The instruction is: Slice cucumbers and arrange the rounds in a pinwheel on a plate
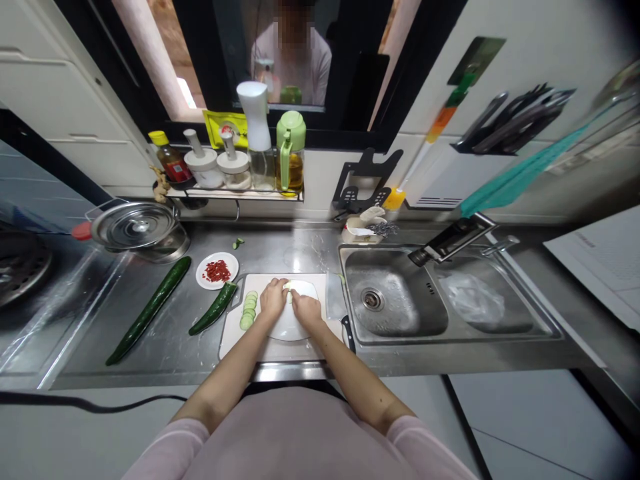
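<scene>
Over a white plate [287, 328] on the cutting board [235, 337], my left hand [273, 298] and my right hand [307, 309] come together. Pinched between the fingers of both is a pale green cucumber slice [289, 297], partly covered by them. Left of the plate, overlapping cucumber slices [249, 310] lie in a row on the board. At the board's right side rests a cleaver [334, 297] with a black handle. A cut piece of cucumber [214, 309] and a whole cucumber [150, 310] lie on the steel counter to the left.
A small dish of chopped red pepper [217, 271] sits behind the cut cucumber. A lidded pot [137, 227] stands at the back left. To the right is a double sink [395, 293] with a faucet [450, 241]. A rack [240, 193] holds bottles and jars.
</scene>
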### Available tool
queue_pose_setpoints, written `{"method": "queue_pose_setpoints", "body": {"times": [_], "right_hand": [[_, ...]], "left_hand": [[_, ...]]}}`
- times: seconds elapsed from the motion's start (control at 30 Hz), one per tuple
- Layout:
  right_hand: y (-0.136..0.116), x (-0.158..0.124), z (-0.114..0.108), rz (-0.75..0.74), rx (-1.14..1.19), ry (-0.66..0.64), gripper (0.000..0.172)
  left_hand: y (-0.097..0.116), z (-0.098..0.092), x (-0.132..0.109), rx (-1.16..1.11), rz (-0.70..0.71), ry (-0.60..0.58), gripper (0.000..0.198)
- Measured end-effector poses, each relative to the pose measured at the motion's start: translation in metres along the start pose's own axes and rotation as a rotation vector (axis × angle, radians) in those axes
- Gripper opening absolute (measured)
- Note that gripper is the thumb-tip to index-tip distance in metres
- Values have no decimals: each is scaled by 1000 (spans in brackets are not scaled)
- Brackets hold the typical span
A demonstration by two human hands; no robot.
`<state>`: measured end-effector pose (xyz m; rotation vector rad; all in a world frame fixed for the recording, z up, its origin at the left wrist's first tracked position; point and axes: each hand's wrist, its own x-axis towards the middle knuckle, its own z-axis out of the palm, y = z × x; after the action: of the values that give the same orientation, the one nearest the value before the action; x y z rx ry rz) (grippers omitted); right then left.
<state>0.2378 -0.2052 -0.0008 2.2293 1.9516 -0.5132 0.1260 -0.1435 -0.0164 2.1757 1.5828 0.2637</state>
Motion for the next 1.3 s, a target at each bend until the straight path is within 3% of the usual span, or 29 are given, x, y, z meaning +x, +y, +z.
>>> {"method": "queue_pose_setpoints", "body": {"times": [0.93, 1.1, 1.3], "right_hand": [[-1, -4, -5, -7, -24, -26, 46], [3, -10, -13, 28, 29, 18, 44], [12, -38, -8, 59, 231, 222, 40]], "left_hand": [[5, -3, -1, -31, -34, -23, 31], [4, -9, -8, -142, -84, 88, 28], [-8, -17, -38, -436, -209, 377, 29]]}}
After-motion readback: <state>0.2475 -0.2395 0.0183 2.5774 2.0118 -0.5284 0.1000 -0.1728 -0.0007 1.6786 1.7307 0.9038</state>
